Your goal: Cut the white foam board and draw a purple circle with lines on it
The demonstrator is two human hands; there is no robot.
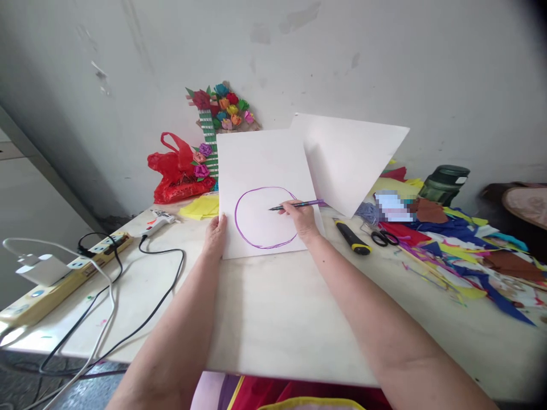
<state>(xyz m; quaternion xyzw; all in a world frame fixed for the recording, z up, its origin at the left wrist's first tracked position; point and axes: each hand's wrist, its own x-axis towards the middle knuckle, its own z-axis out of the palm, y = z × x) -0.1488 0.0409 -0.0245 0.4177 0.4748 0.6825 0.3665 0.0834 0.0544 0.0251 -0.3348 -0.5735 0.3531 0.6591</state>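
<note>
A white sheet of paper or card is tilted up in front of me, with a large purple circle drawn on it. My left hand grips the sheet's lower left edge, the thumb on its face and the other fingers hidden behind. In my right hand is a purple marker, pinched between the fingers. Its dark tip points left, over the inside of the circle, and whether it touches the sheet I cannot tell. Behind and to the right leans a second white sheet.
At left lie a power strip, cables and a glue gun. A red plastic bag and paper flowers stand at the back. Rightward are a yellow-black cutter, scissors, a phone, a green bottle and coloured scraps.
</note>
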